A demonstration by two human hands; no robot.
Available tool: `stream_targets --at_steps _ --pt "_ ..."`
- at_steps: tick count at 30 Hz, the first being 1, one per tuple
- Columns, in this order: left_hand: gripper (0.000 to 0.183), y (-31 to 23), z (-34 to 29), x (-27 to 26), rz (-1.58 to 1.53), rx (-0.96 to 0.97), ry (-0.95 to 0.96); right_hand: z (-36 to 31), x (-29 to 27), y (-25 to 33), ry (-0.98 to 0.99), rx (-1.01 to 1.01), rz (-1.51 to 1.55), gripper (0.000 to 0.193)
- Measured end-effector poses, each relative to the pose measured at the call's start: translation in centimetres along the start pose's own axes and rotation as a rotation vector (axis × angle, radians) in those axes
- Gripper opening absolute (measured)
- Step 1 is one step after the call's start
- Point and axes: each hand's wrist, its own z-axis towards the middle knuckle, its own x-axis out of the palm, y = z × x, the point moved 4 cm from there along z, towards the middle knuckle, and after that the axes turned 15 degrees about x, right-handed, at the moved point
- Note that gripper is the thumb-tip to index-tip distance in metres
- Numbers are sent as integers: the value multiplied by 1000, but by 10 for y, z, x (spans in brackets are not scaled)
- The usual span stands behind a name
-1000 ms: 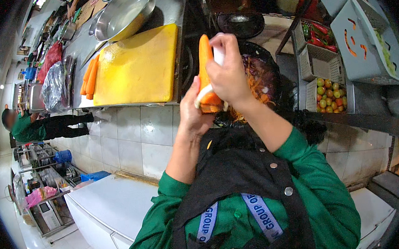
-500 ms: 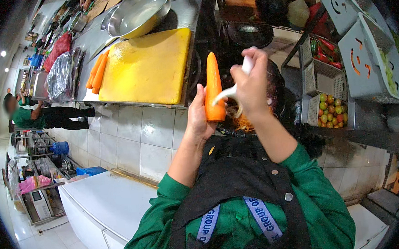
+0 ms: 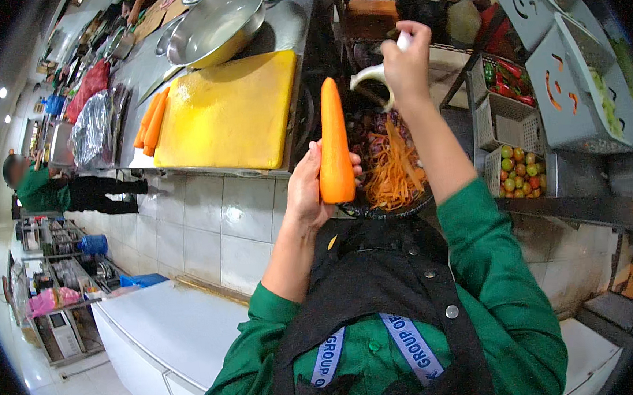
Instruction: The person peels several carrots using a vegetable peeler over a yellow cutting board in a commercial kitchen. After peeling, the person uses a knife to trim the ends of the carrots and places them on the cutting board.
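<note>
A large orange carrot (image 3: 335,148) stands nearly upright, tip away from me, with my left hand (image 3: 307,183) closed round its thick end. My right hand (image 3: 409,66) grips a white Y-shaped peeler (image 3: 369,75) by its handle. The peeler's head is just right of the carrot's upper part, apart from it. Beneath my right forearm, orange peelings (image 3: 393,166) lie heaped in a dark-lined bin (image 3: 380,211), over purplish scraps. Two or so more carrots (image 3: 152,122) rest beside a yellow cutting board (image 3: 226,116) on the steel table to the left.
A metal bowl (image 3: 220,28) and a knife (image 3: 162,82) sit on the table beyond the board. At right, crates hold tomatoes (image 3: 523,171) and red and green peppers (image 3: 506,81), beside grey baskets (image 3: 572,80). A white chest (image 3: 171,325) stands lower left. Another person (image 3: 44,188) stands far left.
My right hand has lifted the peeler off the carrot, moving away and up. The carrot has shifted slightly toward the left, and the heap of peelings is now uncovered.
</note>
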Motion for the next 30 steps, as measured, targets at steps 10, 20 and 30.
stream_targets --at_steps 10,20,30 --pt "42 2 -8 12 101 27 -17 -65 21 -3 175 -291 -69 32" --pt "42 -2 3 6 82 55 -84 -77 5 -15 192 -24 6 38" --pt "49 2 -8 -8 267 -25 170 48 -17 -69 -97 -46 -186 40"
